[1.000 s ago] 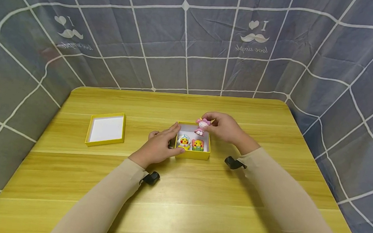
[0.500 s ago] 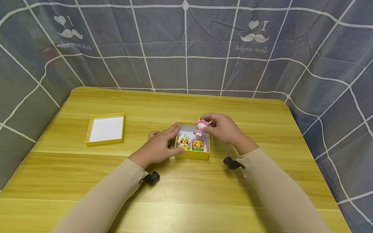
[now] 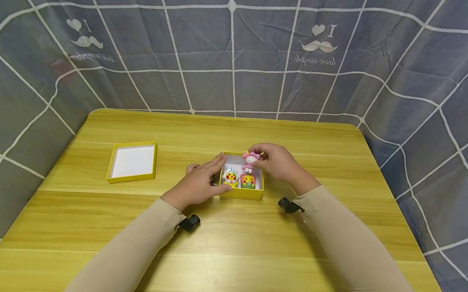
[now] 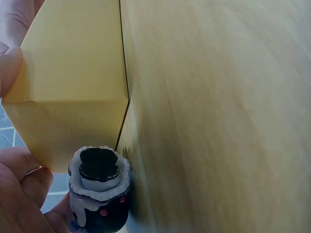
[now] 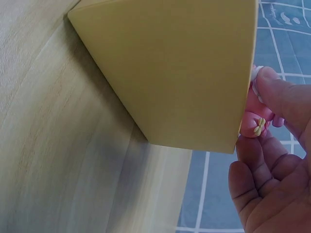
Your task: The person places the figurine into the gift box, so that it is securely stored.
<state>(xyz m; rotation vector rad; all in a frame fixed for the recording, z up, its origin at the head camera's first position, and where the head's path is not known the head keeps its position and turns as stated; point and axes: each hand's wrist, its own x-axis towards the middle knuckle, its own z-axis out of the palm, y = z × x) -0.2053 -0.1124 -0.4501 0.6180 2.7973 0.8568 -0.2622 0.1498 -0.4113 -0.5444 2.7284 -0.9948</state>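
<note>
My left hand [image 3: 200, 183] grips the left side of a shallow yellow box [image 3: 247, 194], thumb over the near corner. Beside that box, under the left hand, is a dark figurine [image 4: 99, 191] with white trim; whether the fingers hold it cannot be told. My right hand [image 3: 279, 163] pinches a pink-and-white figurine [image 3: 251, 158] over the box's right half. Inside, along the near wall, lie a figurine with a pale blue-and-white hood [image 3: 231, 177] and a yellow-faced figurine in pink and green [image 3: 248, 181]. In the right wrist view, the box wall partly hides the pink figurine.
A yellow-rimmed box lid [image 3: 133, 161] lies white inside up, left of the box. Both rest on a wooden table [image 3: 224, 256]. A grey curtain with white grid lines [image 3: 264, 42] hangs behind the table and at its sides.
My right hand has moved slightly toward me and left, lowering the pink figurine closer to the yellow-faced one. The left hand and box have stayed in place.
</note>
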